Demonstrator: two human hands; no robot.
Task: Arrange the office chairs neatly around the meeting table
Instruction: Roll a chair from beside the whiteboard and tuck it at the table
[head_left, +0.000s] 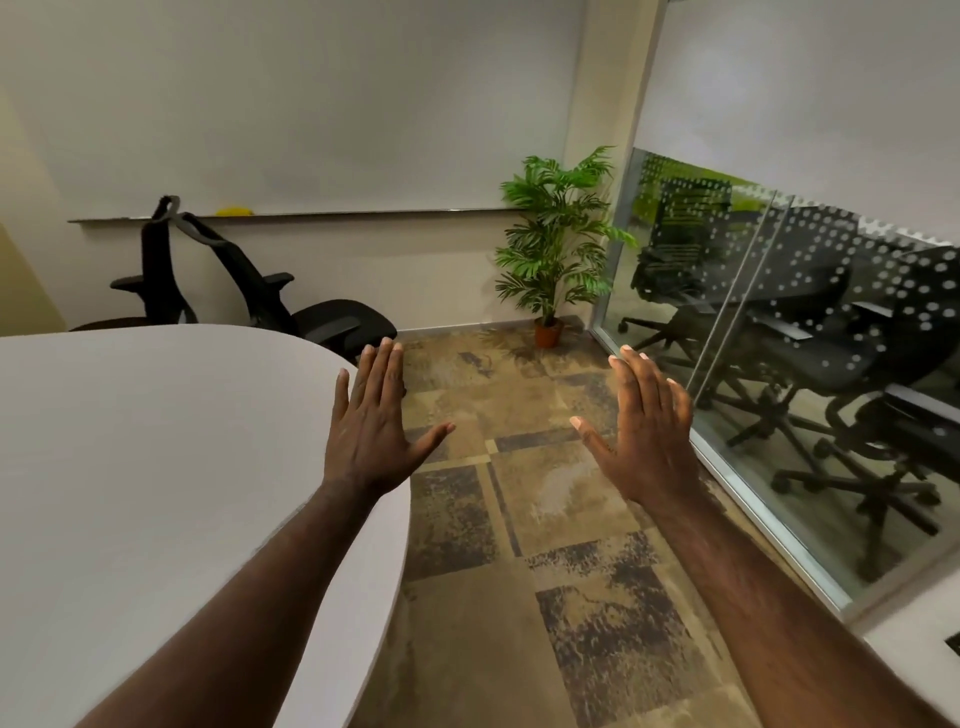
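A rounded white meeting table (156, 467) fills the left of the head view. Two black office chairs stand at its far side: one (156, 270) partly hidden behind the table, another (332, 317) at the table's far right corner with its seat turned out toward the floor. My left hand (371, 431) is stretched forward over the table's right edge, palm down, fingers spread, holding nothing. My right hand (644, 431) is held out over the carpet, also spread and empty. Neither hand touches a chair.
A potted palm (558, 249) stands in the far corner by the whiteboard wall (311, 130). A glass partition (779, 364) runs along the right, with more black chairs behind it. Patterned carpet (519, 519) lies between table and glass.
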